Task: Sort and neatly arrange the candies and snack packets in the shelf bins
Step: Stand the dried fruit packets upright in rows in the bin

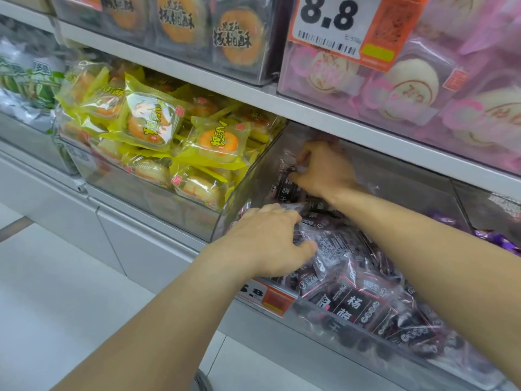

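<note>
The fingers (303, 162) of the right hand (324, 170) are curled and pinch a dark packet (287, 187) at the back of the clear bin (253, 176). The fingers (282, 213) of the left hand (265, 241) are bent over another dark packet (327, 244) near the front of that bin, with the thumb tucked under its edge, so it looks like a grip.

The dark packets (363, 303) lie in a messy pile that fills the bin and leans on its front wall. Some sit high at the front.

What could go wrong? The packets are shiny and likely slippery. If the hands pull one out fast, others may slide over the front wall and fall to the floor (42, 277). A weak pinch could also drop the packet.

Just left of the bin sit the yellow cake packets (214, 142), piled above their own wall. An arm that bumps them could knock one into the dark pile. To the right of the bin are purple candies (496, 241), which must stay apart too.
</note>
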Demonstrator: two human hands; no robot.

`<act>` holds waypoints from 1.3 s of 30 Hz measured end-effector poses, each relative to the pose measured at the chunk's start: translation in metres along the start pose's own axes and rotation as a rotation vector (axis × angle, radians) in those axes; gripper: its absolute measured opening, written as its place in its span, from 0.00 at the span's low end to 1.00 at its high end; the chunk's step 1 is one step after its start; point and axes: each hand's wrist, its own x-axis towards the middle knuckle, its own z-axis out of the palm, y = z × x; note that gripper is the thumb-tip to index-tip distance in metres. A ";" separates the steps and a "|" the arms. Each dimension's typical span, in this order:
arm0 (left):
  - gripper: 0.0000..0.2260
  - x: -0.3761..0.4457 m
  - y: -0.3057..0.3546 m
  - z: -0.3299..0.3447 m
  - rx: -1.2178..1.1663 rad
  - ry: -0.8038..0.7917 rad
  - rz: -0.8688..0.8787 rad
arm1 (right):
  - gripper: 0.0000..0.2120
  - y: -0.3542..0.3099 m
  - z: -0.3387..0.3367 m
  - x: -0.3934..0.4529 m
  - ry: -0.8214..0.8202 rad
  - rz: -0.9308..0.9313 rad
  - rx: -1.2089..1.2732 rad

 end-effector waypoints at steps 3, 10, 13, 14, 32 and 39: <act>0.28 0.000 0.000 -0.001 0.013 -0.009 0.013 | 0.13 0.009 0.001 0.005 -0.041 0.008 0.031; 0.29 -0.002 -0.001 -0.001 0.017 -0.026 0.018 | 0.13 0.016 -0.004 0.012 -0.115 -0.015 0.039; 0.30 -0.002 0.000 0.000 0.022 -0.022 0.020 | 0.14 0.012 -0.002 0.007 -0.095 -0.040 -0.076; 0.30 -0.002 0.000 0.000 0.025 -0.022 0.022 | 0.15 0.011 -0.003 0.008 -0.102 -0.028 -0.082; 0.32 0.001 -0.004 0.001 -0.006 -0.048 -0.006 | 0.10 0.031 -0.054 -0.030 -0.447 0.014 0.091; 0.24 -0.005 0.005 -0.014 -0.032 -0.043 0.006 | 0.28 0.026 -0.040 -0.059 -0.664 -0.034 -0.272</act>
